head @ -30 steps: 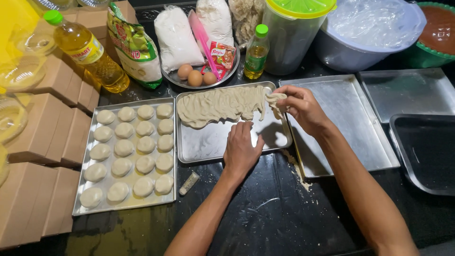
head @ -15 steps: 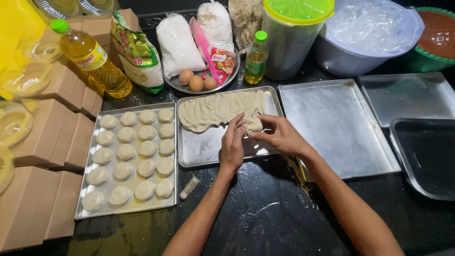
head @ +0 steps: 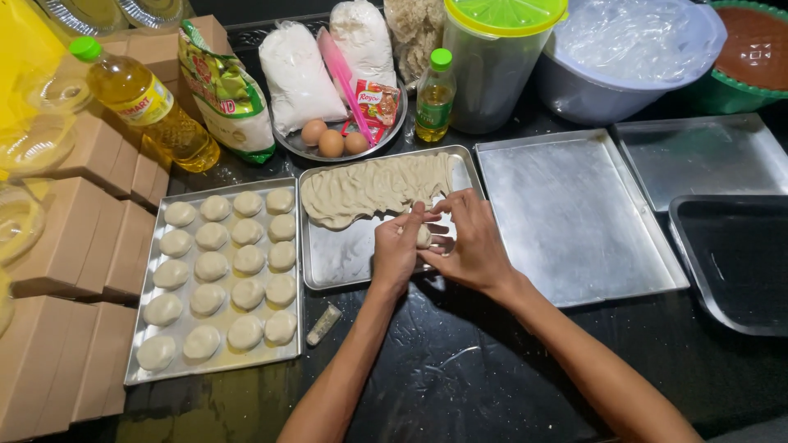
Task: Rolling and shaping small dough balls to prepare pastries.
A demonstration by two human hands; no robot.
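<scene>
A black worktop (head: pixel 460 385) carries everything, and both hands meet above its middle. Five metal trays lie on it. Beyond the right hand's fingers, on their outer side, sit three: a large empty silver tray (head: pixel 574 221) just beside the knuckles, a second silver tray (head: pixel 706 156) further out, and a dark tray (head: pixel 730 262) at the far edge. Under the fingers of both hands lies the middle tray (head: pixel 345 258), and outside the left hand's fingers lies the filled tray (head: pixel 156 361).

Well past the fingertips, at the back, stand a pale bowl covered with plastic film (head: pixel 632 57), a tall container with a green lid (head: pixel 501 66), and part of a green bowl of brown filling (head: pixel 751 53). Stacks of brown cardboard boxes (head: pixel 66 254) run along the far left.

One long slab of folded dough (head: pixel 373 187) lies in the middle tray, just ahead of the fingertips. Two white bags of flour (head: pixel 300 78) and one green printed bag (head: pixel 222 90) stand behind it, with two bottles of oil: a large one (head: pixel 144 111) lying tilted to the left, a small one (head: pixel 433 97) upright.

The filled tray holds nineteen dough balls (head: pixel 212 267), in rows, all well apart from the left fingers. Three eggs (head: pixel 331 141) rest on a round plate beyond the slab.

The left hand (head: pixel 396 250) and right hand (head: pixel 468 242) curl toward each other, fingers half closed, pinching one small dough piece (head: pixel 423 236) between their tips, over the near edge of the middle tray.
</scene>
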